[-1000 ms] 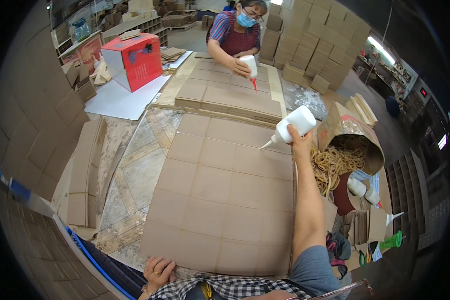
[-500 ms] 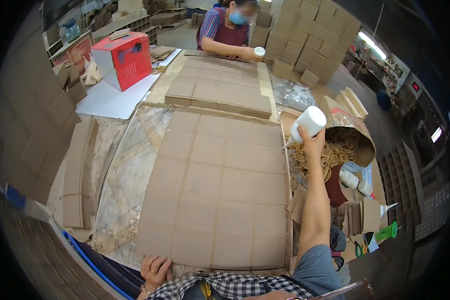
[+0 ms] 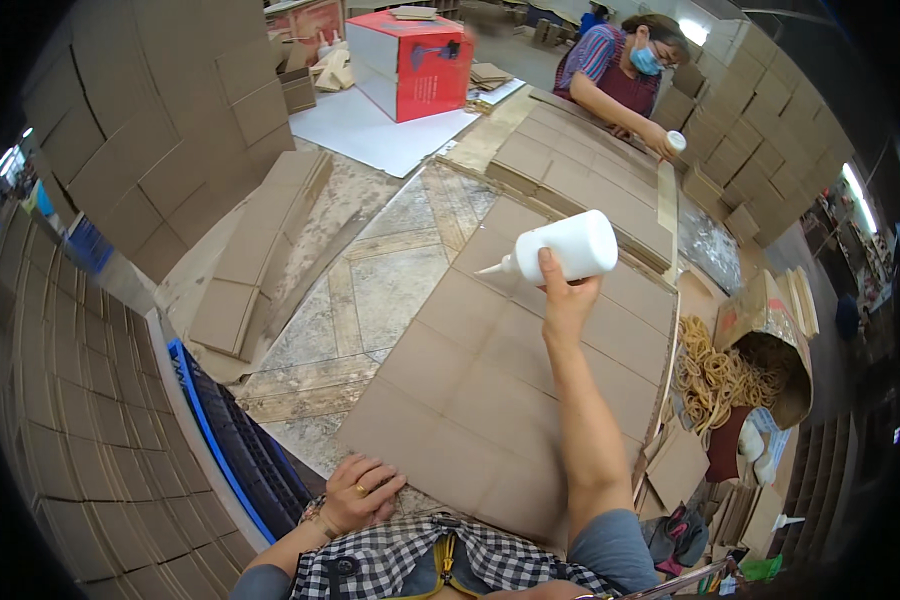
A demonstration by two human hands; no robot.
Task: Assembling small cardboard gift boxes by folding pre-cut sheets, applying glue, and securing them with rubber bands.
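Observation:
My right hand (image 3: pixel 567 296) grips a white glue bottle (image 3: pixel 562 249), held sideways above a large flat cardboard sheet (image 3: pixel 490 380), its nozzle pointing left. My left hand (image 3: pixel 356 492) rests with its fingers on the near corner of that sheet, a ring on one finger. Across the table a masked person in a striped top (image 3: pixel 620 70) leans over a second stack of flat cardboard (image 3: pixel 580 175) with a small white bottle (image 3: pixel 676 141) in one hand.
A red and white box (image 3: pixel 411 62) stands on a white sheet at the back. Folded cardboard pieces (image 3: pixel 255 250) lie left on the worn tabletop. An open carton of rubber bands (image 3: pixel 730 375) sits right. Cardboard stacks rise at left and far right.
The view has swung, so the sheet now lies right of centre. My right hand has brought the bottle from the sheet's far right edge toward its middle. My left hand stays on the near edge.

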